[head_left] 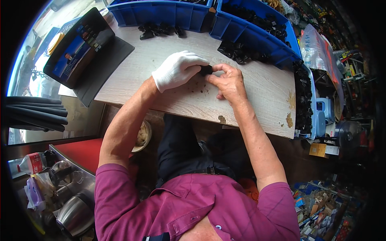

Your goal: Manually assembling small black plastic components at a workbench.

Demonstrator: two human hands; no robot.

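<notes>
A small black part [206,70] is held between both hands, just above the pale wood-grain table [257,100]. My left hand [179,71], in a white knitted glove, closes its fingers and thumb on the part's left side. My bare right hand [229,82] pinches it from the right with thumb and forefinger. Fingers cover much of the part, so its exact kind cannot be made out. Beyond the hands lie a small pile of black parts [159,29] at the back left and another black pile [241,52] at the back right.
Two blue bins, one at back left [161,16] and one at back right [253,38], hold black pieces. A tablet [78,48] in a dark folding case stands at the left. Along the right edge sits a tray of black parts [303,96]. A kettle [75,215] is lower left.
</notes>
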